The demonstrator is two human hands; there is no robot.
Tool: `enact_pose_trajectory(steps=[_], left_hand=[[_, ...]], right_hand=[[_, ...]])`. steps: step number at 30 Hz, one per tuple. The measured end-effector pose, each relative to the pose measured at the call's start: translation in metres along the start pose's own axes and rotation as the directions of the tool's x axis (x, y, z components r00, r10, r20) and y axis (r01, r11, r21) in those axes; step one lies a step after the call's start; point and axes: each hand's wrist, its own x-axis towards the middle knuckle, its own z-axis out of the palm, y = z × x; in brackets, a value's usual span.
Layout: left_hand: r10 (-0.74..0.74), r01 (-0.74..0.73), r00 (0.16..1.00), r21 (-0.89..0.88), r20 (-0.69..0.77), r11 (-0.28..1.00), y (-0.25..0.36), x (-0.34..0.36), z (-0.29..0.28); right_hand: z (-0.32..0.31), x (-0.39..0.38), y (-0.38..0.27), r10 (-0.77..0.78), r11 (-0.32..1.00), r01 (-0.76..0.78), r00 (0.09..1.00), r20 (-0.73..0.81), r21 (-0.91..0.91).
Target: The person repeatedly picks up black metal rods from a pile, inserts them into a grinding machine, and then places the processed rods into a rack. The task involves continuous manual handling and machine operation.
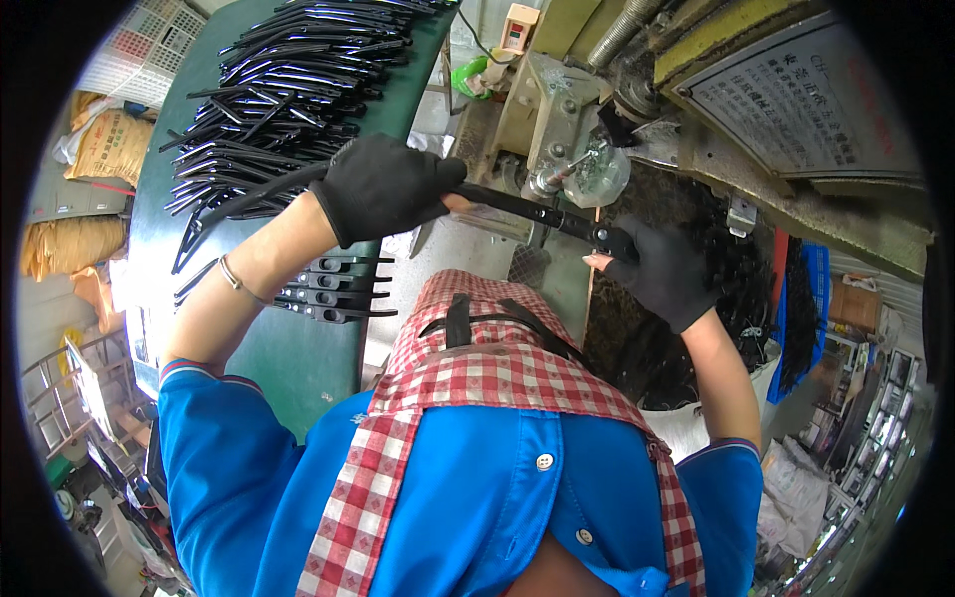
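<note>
Biggest thing up front is the machine [696, 109] filling the upper right of the frame, grimy beige and yellow metal with a threaded rod on top and a pale rectangular plate [796, 99] of printed text bolted to its face. Left of it, running from the top centre down to the middle left, is a long dark green surface [298, 368]. It's loaded with a big heap of black metal arms [288, 90], all long, thin and slightly curved, plus a neat little row of a few more [333, 294] lying just below the left wrist.

The one in play is a long black arm [517, 207], same kind as the heap, stretched across the middle of the frame from the surface to the machine's front. The left hand [383, 189], in a black glove, is closed tight round its middle part. The right hand [662, 269], also gloved in black, is closed on the far end, just below a shiny metal fixture [592, 169] on the machine.

Smaller stuff: yellowish-brown sacks [104, 144] stacked at the far left, a white plastic crate [149, 40] at upper left, a blue crate [811, 298] at the right edge, and a small beige switch box [517, 28] at top centre.
</note>
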Motion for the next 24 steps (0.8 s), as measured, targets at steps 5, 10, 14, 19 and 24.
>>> enact_pose_trajectory(steps=[5, 10, 14, 19, 24], left_hand=[[0.008, -0.007, 1.0, 0.019, -0.007, 1.0, 0.005, 0.012, 0.002], [0.033, -0.037, 0.999, -0.146, -0.028, 0.989, 0.006, 0.011, 0.022], [-0.018, 0.012, 0.998, -0.105, -0.054, 0.994, 0.007, 0.02, 0.023], [-0.017, 0.01, 0.993, -0.06, -0.119, 0.998, -0.01, 0.046, 0.014], [0.051, -0.05, 0.993, 0.015, -0.103, 0.999, -0.03, 0.06, 0.015]], right_hand=[[-0.009, 0.01, 0.002, 0.075, 0.966, -0.132, 0.967, 0.244, 0.224], [-0.007, 0.007, -0.007, -0.021, 0.941, 0.005, 0.999, -0.043, -0.338], [-0.02, 0.023, -0.003, 0.04, 0.957, -0.038, 0.999, -0.002, -0.289], [-0.009, 0.038, 0.033, -0.018, 0.994, -0.003, 0.981, -0.192, -0.11], [-0.015, 0.052, 0.028, 0.216, 0.954, -0.204, 0.976, 0.032, -0.218]])
